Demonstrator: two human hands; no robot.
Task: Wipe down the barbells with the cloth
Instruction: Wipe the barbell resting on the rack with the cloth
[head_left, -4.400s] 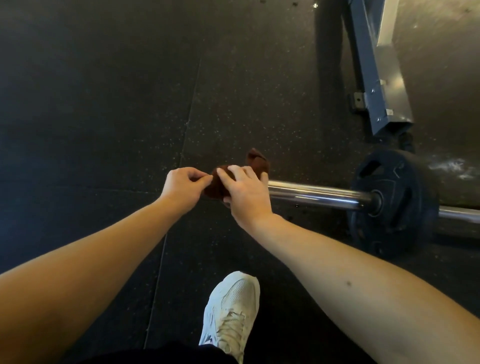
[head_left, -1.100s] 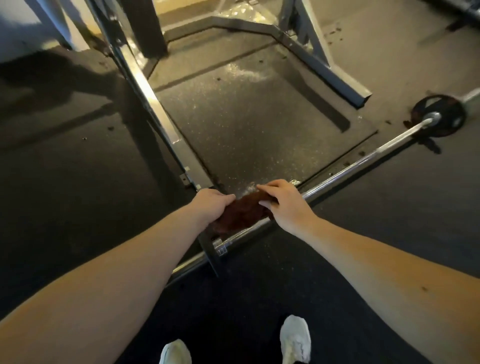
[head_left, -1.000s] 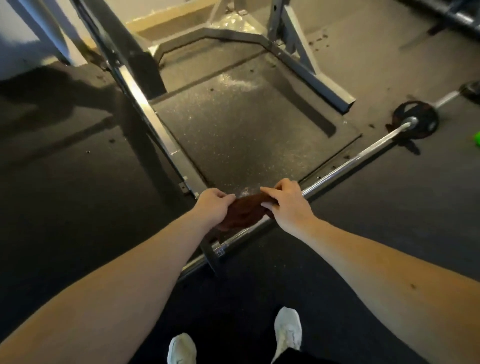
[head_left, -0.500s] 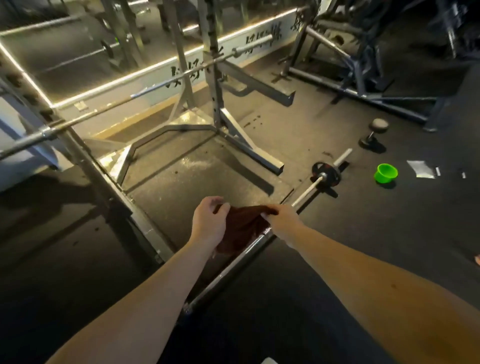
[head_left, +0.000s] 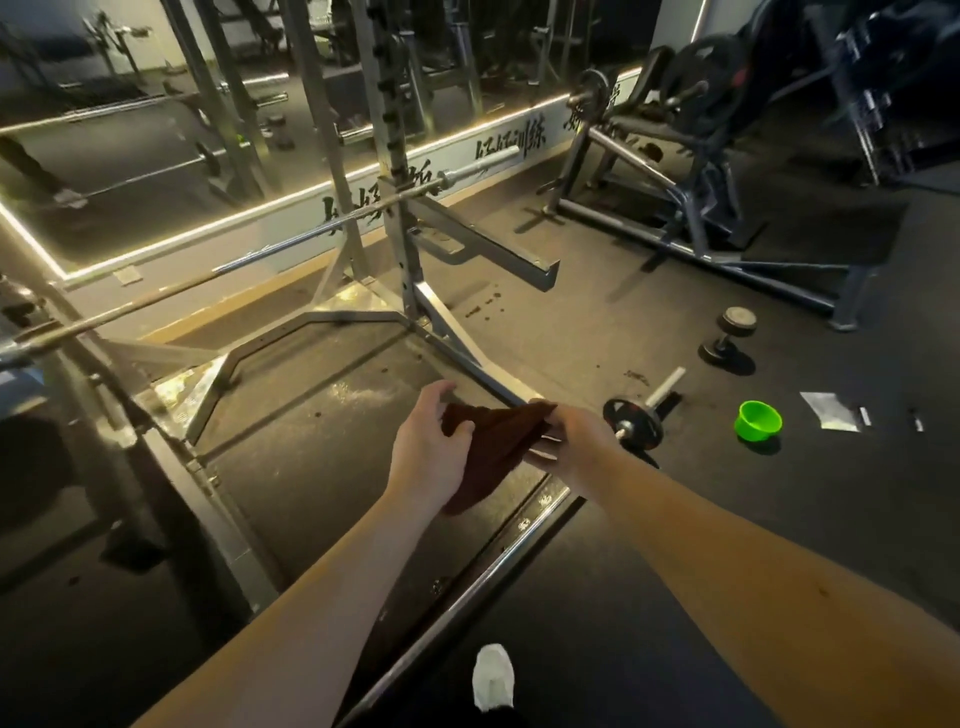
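Dark brown cloth (head_left: 493, 441) is held stretched between left hand (head_left: 428, 457) and right hand (head_left: 576, 447), both pinching its edges, above the long chrome barbell (head_left: 467, 587) on the floor (head_left: 701, 519). Racked steel barbell (head_left: 260, 260), far left, is judged unwiped.

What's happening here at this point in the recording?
A person stands over a long chrome barbell on the black rubber floor, holding a dark brown cloth between both hands: the left hand grips one end, the right hand pinches the other. The cloth appears to hang clear of the bar, not wrapped round it. A second barbell rests on the grey steel rack behind.
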